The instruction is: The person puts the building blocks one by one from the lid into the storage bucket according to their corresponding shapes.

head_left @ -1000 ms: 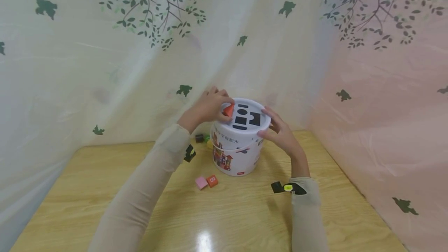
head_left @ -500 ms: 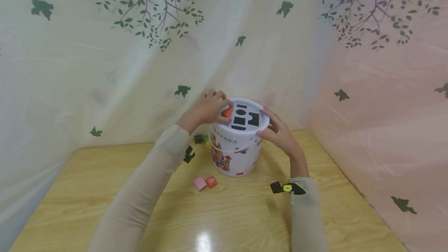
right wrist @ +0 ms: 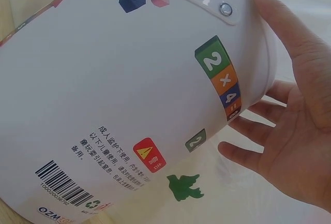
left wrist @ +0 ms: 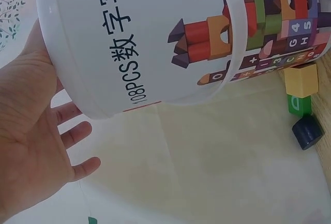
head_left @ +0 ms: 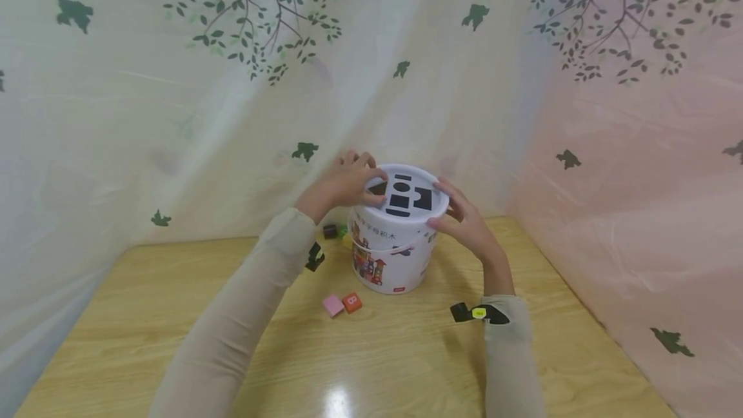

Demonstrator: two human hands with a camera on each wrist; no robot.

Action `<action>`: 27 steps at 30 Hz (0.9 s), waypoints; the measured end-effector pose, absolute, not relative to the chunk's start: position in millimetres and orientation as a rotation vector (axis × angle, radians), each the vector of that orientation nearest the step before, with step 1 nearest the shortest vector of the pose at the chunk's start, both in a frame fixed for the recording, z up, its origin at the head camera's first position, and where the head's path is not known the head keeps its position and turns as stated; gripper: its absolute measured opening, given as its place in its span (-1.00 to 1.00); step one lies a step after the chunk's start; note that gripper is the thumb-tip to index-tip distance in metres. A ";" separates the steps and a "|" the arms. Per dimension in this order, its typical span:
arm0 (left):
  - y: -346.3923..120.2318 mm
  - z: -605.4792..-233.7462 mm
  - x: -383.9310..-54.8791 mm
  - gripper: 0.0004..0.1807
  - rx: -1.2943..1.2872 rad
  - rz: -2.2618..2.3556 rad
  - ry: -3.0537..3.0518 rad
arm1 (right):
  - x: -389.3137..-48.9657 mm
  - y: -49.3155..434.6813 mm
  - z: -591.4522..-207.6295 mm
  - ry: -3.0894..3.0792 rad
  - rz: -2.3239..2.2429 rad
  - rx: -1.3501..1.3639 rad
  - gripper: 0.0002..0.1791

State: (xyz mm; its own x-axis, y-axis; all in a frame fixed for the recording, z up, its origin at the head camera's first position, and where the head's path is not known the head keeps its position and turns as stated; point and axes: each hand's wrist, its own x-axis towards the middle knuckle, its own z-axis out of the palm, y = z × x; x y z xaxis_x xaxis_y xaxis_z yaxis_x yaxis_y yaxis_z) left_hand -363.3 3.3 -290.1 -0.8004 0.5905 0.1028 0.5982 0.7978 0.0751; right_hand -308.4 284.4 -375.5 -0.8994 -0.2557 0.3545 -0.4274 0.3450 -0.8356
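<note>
A white shape-sorter bucket [head_left: 391,266] with printed toy-block pictures stands on the table, its lid [head_left: 416,179] pierced with dark cut-outs. My left hand [head_left: 345,180] is over the lid's left side, thumb and index finger spread at the dark triangular hole [head_left: 378,188], with no block showing between them. In the left wrist view its other fingers [left wrist: 77,135] hang loose beside the bucket. My right hand [head_left: 467,224] holds the bucket's right rim, thumb in front and index finger farther back; the right wrist view shows the thumb [right wrist: 282,19] along the rim.
A pink block [head_left: 333,305] and a red block with a letter B [head_left: 351,302] lie in front of the bucket. Left of it are a black block [left wrist: 307,132], a green block [left wrist: 299,105] and a yellow block [left wrist: 302,80]. A leaf-printed curtain [head_left: 232,128] hangs behind the table.
The orange-red block my left hand held at the triangular hole is out of sight, and the hole now shows dark. Both hands and the bucket have stayed in place.
</note>
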 end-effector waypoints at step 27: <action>-36.4 -313.1 -344.9 -0.42 -0.890 -0.677 -2.567 | -311.1 286.2 -375.4 -2.449 1.574 0.630 -0.11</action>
State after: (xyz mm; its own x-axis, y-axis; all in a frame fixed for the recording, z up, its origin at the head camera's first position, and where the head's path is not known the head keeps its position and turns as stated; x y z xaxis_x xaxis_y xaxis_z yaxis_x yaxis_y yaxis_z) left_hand -344.9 -36.4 -313.1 -0.7460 0.4846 0.4567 0.6469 0.6904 0.3240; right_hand -311.1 286.2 -375.4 -0.8980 -0.2597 0.3553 -0.4310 0.3562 -0.8291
